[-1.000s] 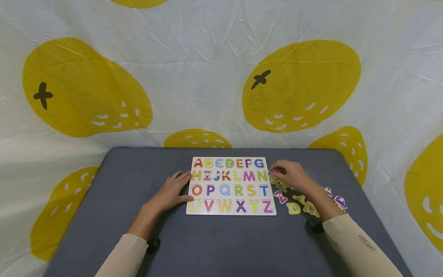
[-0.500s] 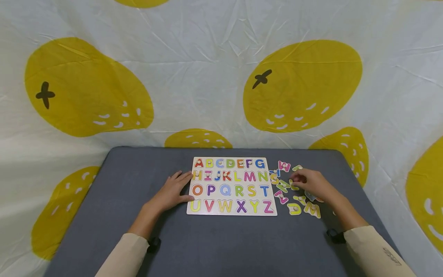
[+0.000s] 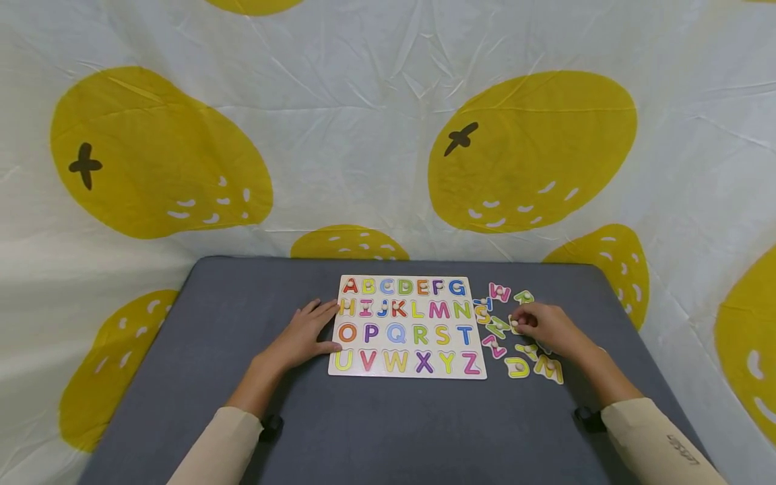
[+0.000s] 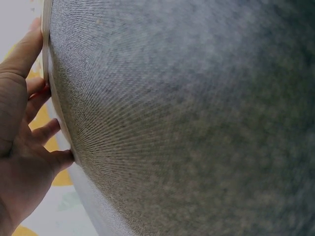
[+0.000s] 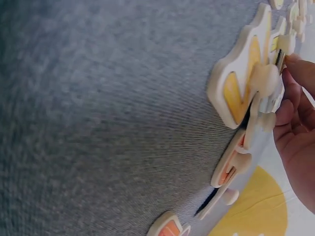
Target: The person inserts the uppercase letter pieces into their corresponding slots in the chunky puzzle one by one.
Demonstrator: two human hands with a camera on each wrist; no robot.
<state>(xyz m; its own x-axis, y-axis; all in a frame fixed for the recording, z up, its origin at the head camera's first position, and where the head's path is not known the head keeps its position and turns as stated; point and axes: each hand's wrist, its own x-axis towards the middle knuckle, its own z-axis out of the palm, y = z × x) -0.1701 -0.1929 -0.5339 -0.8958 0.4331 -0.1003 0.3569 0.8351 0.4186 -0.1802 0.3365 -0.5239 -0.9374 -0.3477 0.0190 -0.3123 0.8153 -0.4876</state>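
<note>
A wooden alphabet puzzle board [image 3: 407, 376] lies flat on the grey table. Knobbed letters fill its upper left places, from A through K. My left hand [image 3: 306, 337] rests at the board's left edge, fingers extended and thumb on the edge; the left wrist view shows fingertips [image 4: 64, 158] along it. At the right, my right hand [image 3: 545, 327] pinches a small letter piece [image 3: 514, 325] among the loose ones; the fingers hide most of it. In the right wrist view, the yellow W piece [image 5: 230, 93] lies close to that hand.
Loose knobbed letters lie right of the board, among them a pink M [image 3: 500, 292], an orange S [image 3: 482, 314], a pink Z [image 3: 494, 347] and a yellow U [image 3: 517, 367]. A lemon-patterned cloth [image 3: 351, 162] hangs behind the table [image 3: 388, 431].
My right hand has moved right, away from the board's edge, to the small letter piece, uncovering the M, S and blue letter. The left hand stays at the board's edge.
</note>
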